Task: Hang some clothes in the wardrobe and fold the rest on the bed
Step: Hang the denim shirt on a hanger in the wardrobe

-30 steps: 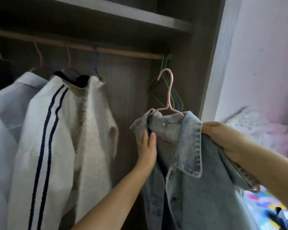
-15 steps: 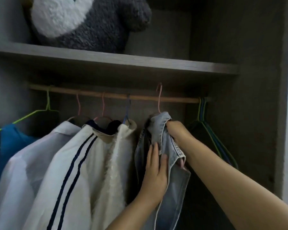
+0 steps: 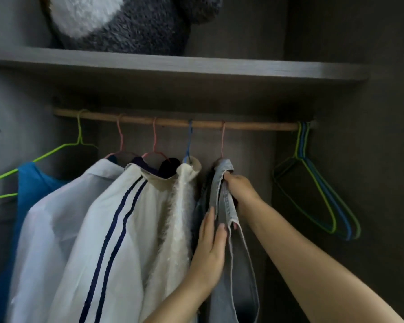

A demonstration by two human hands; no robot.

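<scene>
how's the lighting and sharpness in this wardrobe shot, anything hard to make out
Head view: dim, the wardrobe's right side nearly black; wide-angle lens bows the shelf and rail; slightly soft overall; the spare hangers, the denim jacket and both hands stay readable.

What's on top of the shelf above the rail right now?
A grey and white plush toy sits on the shelf, towards its left. The frame cuts off the toy's top. To its right only dark wardrobe back shows; anything behind the toy is hidden.
</scene>
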